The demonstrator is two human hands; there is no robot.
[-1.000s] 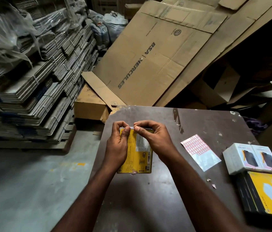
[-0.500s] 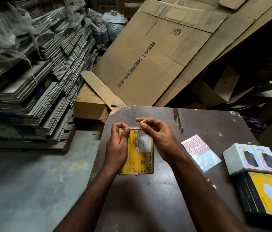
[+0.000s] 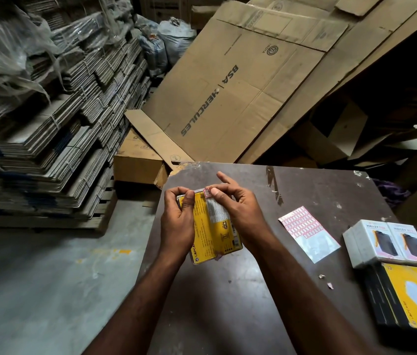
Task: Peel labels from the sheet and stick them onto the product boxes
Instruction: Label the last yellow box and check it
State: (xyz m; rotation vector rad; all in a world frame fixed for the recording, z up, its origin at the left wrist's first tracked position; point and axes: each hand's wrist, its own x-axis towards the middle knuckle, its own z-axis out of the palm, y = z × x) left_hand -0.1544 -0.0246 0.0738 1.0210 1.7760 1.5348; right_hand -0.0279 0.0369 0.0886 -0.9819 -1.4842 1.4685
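A red-bordered label (image 3: 206, 193), hidden under fingertips a second ago, is now seen seated on the top edge of the yellow box (image 3: 215, 226). The box is gripped by the left hand (image 3: 178, 221) and pinched beside the label by the right hand (image 3: 238, 213), forefinger raised. Application is judged complete; the label sheet (image 3: 302, 226) lies to the right on the table (image 3: 227, 290).

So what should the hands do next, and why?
Probably rub the right hand thumb across the small red-edged label to press it flat: it sits at the top edge of the yellow cardboard box the left hand grips, and the thumb touches only one side.
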